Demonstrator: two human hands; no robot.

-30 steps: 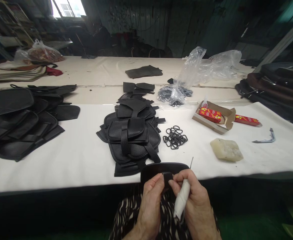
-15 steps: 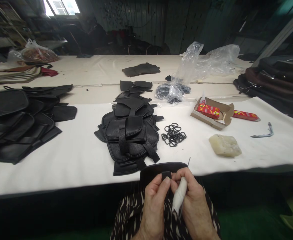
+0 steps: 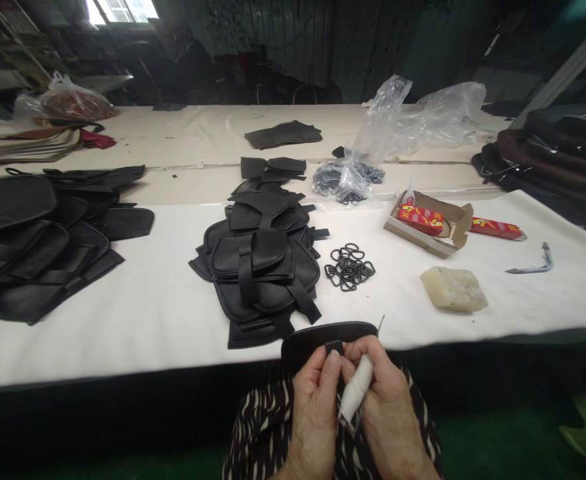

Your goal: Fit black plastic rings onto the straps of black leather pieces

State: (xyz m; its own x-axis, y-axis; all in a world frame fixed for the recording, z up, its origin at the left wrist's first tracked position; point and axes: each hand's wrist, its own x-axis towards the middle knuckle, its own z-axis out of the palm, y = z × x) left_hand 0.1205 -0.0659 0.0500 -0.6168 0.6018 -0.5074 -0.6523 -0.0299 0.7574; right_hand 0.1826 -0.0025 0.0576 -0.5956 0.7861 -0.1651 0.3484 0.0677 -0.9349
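Near the table's front edge, over my lap, my left hand point(image 3: 315, 393) is closed, its thumb and fingers pinching a short black strap point(image 3: 333, 347) on a black leather piece point(image 3: 297, 343). Right beside it, my right hand point(image 3: 385, 387) is closed around an awl with a white-wrapped handle point(image 3: 357, 390). A thin metal tip point(image 3: 381, 323) sticks up past the right knuckles. The right fingertips meet the strap's edge. What lies beneath the fingers is hidden.
Stacked black leather pieces point(image 3: 263, 287) lie ahead, beside black D-rings point(image 3: 349, 268). A wax-like block point(image 3: 453, 290), an opened carton point(image 3: 423, 241) and a bent metal tool point(image 3: 533, 267) are right. More black pieces point(image 3: 37, 253) lie left; dark bags point(image 3: 553, 160) are piled far right.
The white handle's lower end has swung slightly left, and the metal tip leans a little more right. Both hands keep their hold on the strap and awl. The view has shifted slightly.
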